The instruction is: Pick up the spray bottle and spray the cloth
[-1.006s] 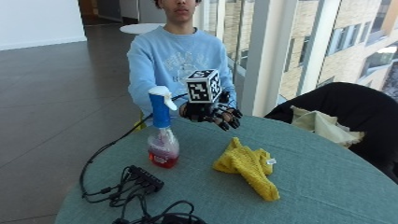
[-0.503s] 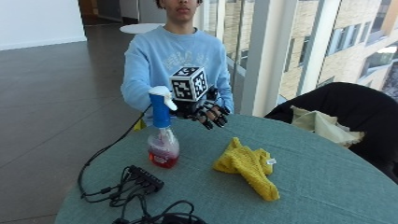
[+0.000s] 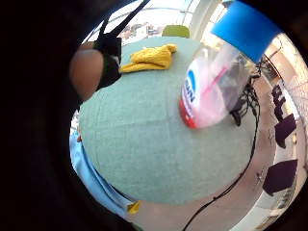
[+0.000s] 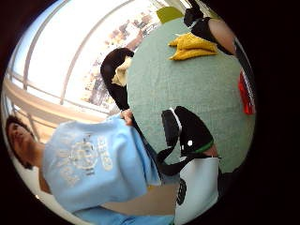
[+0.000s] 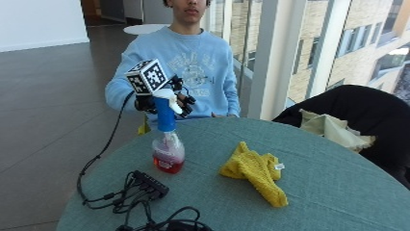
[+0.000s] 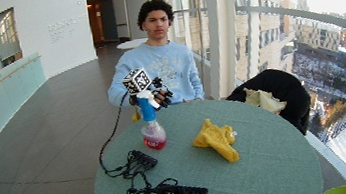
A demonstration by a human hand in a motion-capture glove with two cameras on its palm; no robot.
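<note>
Just behind spray bottle [image 5: 168, 144] — gloved hand [image 5: 168, 98], apart.

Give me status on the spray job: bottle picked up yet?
Not yet. Done: nothing; the spray bottle stands on the table, and the yellow cloth lies crumpled beside it, apart from it. In hand: the gloved right hand is raised behind the bottle's top, holding nothing; whether it touches the bottle is unclear. Left: grip, lift, aim at the cloth, spray.
</note>
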